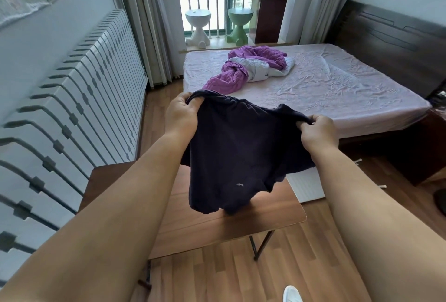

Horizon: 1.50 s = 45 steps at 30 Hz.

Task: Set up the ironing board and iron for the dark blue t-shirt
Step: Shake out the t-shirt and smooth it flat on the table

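Note:
The dark blue t-shirt [237, 152] hangs in the air in front of me, bunched along its top edge, with a small white logo low on the cloth. My left hand [182, 113] grips the top edge at the left. My right hand [318, 131] pinches the same edge at the right. The shirt's lower part dangles just above a small wooden folding table [217, 224] with dark metal legs. No iron shows in the head view.
A bed [337, 91] with a pink sheet and a purple and white bundle [251, 67] stands ahead. A white radiator [72, 113] runs along the left wall. A flat white panel [305, 187] lies on the wooden floor by the table. Dark furniture stands at right.

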{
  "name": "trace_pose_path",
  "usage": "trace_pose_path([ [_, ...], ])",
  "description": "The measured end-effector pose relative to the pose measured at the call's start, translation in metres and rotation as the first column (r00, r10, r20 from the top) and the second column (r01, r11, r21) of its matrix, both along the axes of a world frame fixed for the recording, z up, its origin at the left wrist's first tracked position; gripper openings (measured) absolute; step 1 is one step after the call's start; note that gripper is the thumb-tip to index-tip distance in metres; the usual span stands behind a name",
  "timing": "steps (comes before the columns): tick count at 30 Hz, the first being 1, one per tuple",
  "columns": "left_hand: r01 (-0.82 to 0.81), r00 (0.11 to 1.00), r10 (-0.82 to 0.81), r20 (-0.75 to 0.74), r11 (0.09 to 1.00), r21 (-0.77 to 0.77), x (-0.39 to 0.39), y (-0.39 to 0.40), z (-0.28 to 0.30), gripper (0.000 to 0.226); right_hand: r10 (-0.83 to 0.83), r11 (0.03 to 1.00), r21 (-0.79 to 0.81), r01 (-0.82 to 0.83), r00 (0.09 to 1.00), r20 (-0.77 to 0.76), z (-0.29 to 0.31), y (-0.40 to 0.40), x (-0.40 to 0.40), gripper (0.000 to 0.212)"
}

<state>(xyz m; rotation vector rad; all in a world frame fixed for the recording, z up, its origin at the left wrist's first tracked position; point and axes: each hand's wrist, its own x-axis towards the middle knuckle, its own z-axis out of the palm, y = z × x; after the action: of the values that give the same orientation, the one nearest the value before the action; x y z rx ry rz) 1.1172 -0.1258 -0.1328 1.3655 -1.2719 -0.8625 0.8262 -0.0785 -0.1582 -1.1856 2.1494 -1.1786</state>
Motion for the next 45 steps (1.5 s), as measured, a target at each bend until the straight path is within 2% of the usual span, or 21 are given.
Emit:
trace_pose_path([
  [4,-0.031,0.999,0.031,0.03,0.999,0.015,-0.001,0.002,-0.003,0.025,-0.008,0.999,0.043,0.011,0.997,-0.073,0.0,-0.001,-0.002,0.01],
  [7,-0.043,0.984,0.029,0.174,0.996,0.074,-0.001,0.004,-0.003,0.019,0.068,0.997,0.034,-0.066,0.994,-0.084,0.001,0.001,-0.003,0.019],
  [11,-0.005,0.893,-0.118,0.435,0.963,0.271,-0.004,0.013,-0.011,0.019,0.229,0.973,-0.006,-0.23,0.973,-0.028,0.001,-0.003,0.008,0.026],
  [14,0.077,0.833,-0.258,0.489,0.93,0.36,-0.02,0.02,-0.019,0.027,0.357,0.934,0.021,-0.357,0.933,-0.043,0.001,-0.006,0.025,0.03],
  [16,0.223,0.812,-0.394,0.431,0.891,0.395,-0.036,0.025,-0.025,0.056,0.409,0.912,0.022,-0.409,0.912,-0.017,-0.001,-0.007,0.037,0.031],
  [18,0.414,0.79,-0.544,0.283,0.813,0.409,-0.055,0.03,-0.03,0.095,0.468,0.884,0.006,-0.468,0.884,0.004,-0.002,-0.007,0.047,0.031],
  [19,0.479,0.764,-0.594,0.252,0.784,0.395,-0.065,0.032,-0.033,0.105,0.509,0.861,-0.007,-0.509,0.861,-0.013,-0.002,-0.006,0.052,0.031],
  [21,0.48,0.757,-0.572,0.317,0.815,0.324,-0.077,0.033,-0.04,0.097,0.578,0.813,-0.038,-0.581,0.813,-0.069,0.001,-0.003,0.06,0.025],
  [23,0.387,0.826,-0.452,0.336,0.889,0.246,-0.082,0.029,-0.046,0.056,0.608,0.787,-0.119,-0.606,0.794,-0.022,0.0,-0.001,0.063,0.015],
  [25,0.329,0.909,-0.374,0.187,0.915,0.233,-0.081,0.027,-0.048,0.016,0.591,0.804,-0.227,-0.55,0.78,0.206,0.002,0.004,0.06,0.014],
  [26,0.299,0.943,-0.326,0.065,0.918,0.262,-0.08,0.026,-0.048,0.009,0.567,0.824,-0.256,-0.506,0.74,0.361,0.001,0.005,0.055,0.019],
  [28,0.247,0.965,-0.195,-0.176,0.903,0.353,-0.077,0.025,-0.044,0.021,0.478,0.87,-0.181,-0.458,0.696,0.536,-0.007,0.007,0.042,0.025],
  [30,0.248,0.908,-0.069,-0.413,0.883,0.399,-0.075,0.025,-0.038,0.032,0.458,0.859,0.005,-0.512,0.772,0.44,-0.027,0.008,0.03,0.041],
  [32,0.242,0.827,0.049,-0.56,0.867,0.435,-0.074,0.024,-0.03,0.032,0.54,0.76,0.258,-0.596,0.801,0.26,-0.049,0.013,0.029,0.067],
  [34,0.254,0.756,0.125,-0.643,0.848,0.464,-0.071,0.026,-0.023,0.028,0.647,0.623,0.422,-0.659,0.737,0.196,-0.067,0.02,0.034,0.09],
  [36,0.315,0.706,0.115,-0.699,0.833,0.455,-0.07,0.032,-0.02,0.03,0.706,0.552,0.408,-0.727,0.668,0.234,-0.072,0.028,0.042,0.097],
  [38,0.353,0.67,0.11,-0.734,0.823,0.445,-0.071,0.038,-0.017,0.03,0.712,0.516,0.381,-0.768,0.631,0.308,-0.075,0.035,0.044,0.083],
  [40,0.333,0.635,0.135,-0.76,0.841,0.427,-0.068,0.043,-0.016,0.029,0.711,0.476,0.426,-0.77,0.622,0.33,-0.077,0.04,0.044,0.057],
  [42,0.275,0.617,0.192,-0.763,0.856,0.438,-0.061,0.044,-0.017,0.028,0.695,0.479,0.446,-0.756,0.637,0.333,-0.081,0.046,0.04,0.049],
  [43,0.26,0.583,0.227,-0.78,0.858,0.444,-0.058,0.045,-0.018,0.029,0.662,0.49,0.439,-0.753,0.649,0.374,-0.082,0.049,0.036,0.059],
  [45,0.211,0.51,0.278,-0.814,0.877,0.432,-0.054,0.05,-0.02,0.03,0.531,0.517,0.408,-0.752,0.656,0.537,-0.089,0.052,0.027,0.101],
])
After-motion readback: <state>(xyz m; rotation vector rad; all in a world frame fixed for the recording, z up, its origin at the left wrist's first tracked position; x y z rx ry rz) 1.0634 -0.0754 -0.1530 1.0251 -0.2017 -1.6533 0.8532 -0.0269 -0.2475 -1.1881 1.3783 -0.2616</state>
